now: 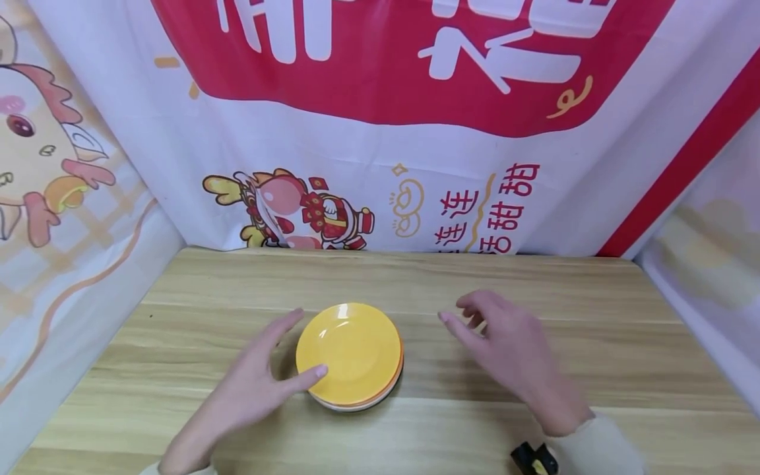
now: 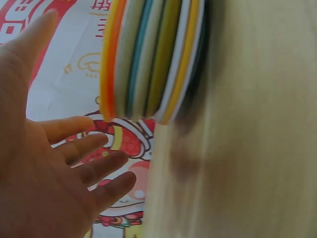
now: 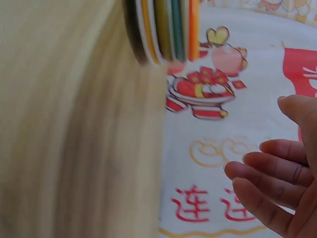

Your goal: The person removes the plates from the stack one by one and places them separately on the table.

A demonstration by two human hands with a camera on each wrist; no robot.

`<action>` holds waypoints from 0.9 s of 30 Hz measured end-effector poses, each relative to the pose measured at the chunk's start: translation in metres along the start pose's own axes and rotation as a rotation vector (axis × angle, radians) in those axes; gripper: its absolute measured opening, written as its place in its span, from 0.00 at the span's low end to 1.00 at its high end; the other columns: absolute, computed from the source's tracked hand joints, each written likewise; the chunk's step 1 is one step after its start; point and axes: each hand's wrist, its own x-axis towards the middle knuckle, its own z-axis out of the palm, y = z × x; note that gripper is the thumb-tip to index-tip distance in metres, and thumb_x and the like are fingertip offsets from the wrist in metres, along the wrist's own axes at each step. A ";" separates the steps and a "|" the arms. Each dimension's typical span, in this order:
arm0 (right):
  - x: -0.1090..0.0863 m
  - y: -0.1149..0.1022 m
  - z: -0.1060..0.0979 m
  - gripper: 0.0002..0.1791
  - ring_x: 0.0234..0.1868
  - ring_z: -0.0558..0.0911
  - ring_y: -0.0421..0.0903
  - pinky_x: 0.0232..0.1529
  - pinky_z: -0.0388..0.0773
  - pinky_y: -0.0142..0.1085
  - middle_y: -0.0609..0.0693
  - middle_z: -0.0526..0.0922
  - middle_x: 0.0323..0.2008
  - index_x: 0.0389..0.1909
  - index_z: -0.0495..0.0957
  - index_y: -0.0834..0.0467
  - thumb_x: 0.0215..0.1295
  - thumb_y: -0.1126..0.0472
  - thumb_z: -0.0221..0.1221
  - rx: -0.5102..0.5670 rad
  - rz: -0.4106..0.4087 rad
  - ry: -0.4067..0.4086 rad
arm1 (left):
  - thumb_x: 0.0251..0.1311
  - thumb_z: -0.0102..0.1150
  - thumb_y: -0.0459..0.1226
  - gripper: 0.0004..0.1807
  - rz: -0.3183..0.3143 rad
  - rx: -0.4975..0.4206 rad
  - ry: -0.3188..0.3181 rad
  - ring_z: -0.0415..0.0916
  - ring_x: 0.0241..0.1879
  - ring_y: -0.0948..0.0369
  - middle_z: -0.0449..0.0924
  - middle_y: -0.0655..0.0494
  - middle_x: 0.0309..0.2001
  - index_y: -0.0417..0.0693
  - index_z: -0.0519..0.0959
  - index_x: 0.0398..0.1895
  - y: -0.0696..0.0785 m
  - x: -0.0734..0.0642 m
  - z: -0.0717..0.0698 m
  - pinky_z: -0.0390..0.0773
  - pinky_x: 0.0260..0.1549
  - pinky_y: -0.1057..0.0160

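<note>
A stack of round plates, topped by a yellow plate, sits on the wooden table in the head view. Seen edge-on in the left wrist view, the plate stack has orange, cream, teal, olive, white and yellow rims. My left hand is beside the stack's left side, fingers spread and thumb tip over the top plate's near-left edge. The left wrist view shows a gap between its fingers and the rims. Off to the stack's right, my right hand is held above the table, fingers loosely bent, holding nothing.
The light wooden table carries the stack near its middle. A white and red printed cloth hangs behind it, with more cloth along both sides. A small black object is at the right sleeve.
</note>
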 end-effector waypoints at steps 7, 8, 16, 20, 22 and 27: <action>0.002 -0.019 0.036 0.16 0.35 0.83 0.39 0.35 0.84 0.30 0.42 0.87 0.33 0.46 0.87 0.51 0.71 0.42 0.70 0.335 0.307 -0.200 | 0.50 0.85 0.57 0.64 0.079 -0.212 -0.063 0.68 0.79 0.46 0.64 0.50 0.83 0.52 0.57 0.86 -0.017 0.000 0.020 0.68 0.78 0.37; 0.002 -0.021 0.041 0.16 0.34 0.82 0.39 0.34 0.83 0.30 0.43 0.86 0.32 0.45 0.86 0.51 0.71 0.42 0.70 0.373 0.330 -0.214 | 0.48 0.86 0.57 0.66 0.069 -0.226 -0.075 0.67 0.79 0.47 0.63 0.51 0.83 0.53 0.56 0.87 -0.018 0.000 0.022 0.67 0.78 0.38; -0.001 -0.035 0.068 0.14 0.23 0.81 0.42 0.24 0.78 0.30 0.46 0.83 0.26 0.39 0.84 0.53 0.66 0.49 0.75 0.571 0.460 -0.266 | 0.42 0.90 0.52 0.75 0.012 -0.341 -0.147 0.62 0.82 0.47 0.54 0.53 0.87 0.56 0.46 0.89 -0.021 0.003 0.028 0.63 0.77 0.67; -0.001 -0.042 0.075 0.16 0.21 0.81 0.44 0.21 0.79 0.31 0.48 0.83 0.27 0.41 0.83 0.54 0.64 0.50 0.77 0.615 0.520 -0.297 | 0.43 0.91 0.47 0.75 0.015 -0.419 -0.167 0.60 0.82 0.45 0.54 0.51 0.87 0.55 0.46 0.89 -0.023 0.002 0.028 0.59 0.70 0.82; 0.000 -0.044 0.077 0.17 0.21 0.81 0.45 0.22 0.79 0.32 0.48 0.83 0.28 0.42 0.82 0.54 0.63 0.50 0.77 0.609 0.541 -0.303 | 0.42 0.91 0.46 0.75 0.012 -0.446 -0.173 0.59 0.83 0.45 0.54 0.50 0.87 0.56 0.46 0.89 -0.023 0.003 0.028 0.58 0.69 0.83; 0.001 -0.047 0.079 0.18 0.23 0.80 0.44 0.22 0.76 0.30 0.49 0.82 0.29 0.42 0.81 0.55 0.62 0.51 0.78 0.603 0.563 -0.295 | 0.41 0.91 0.44 0.76 0.004 -0.471 -0.174 0.58 0.83 0.45 0.54 0.49 0.87 0.55 0.45 0.89 -0.026 0.003 0.029 0.59 0.69 0.83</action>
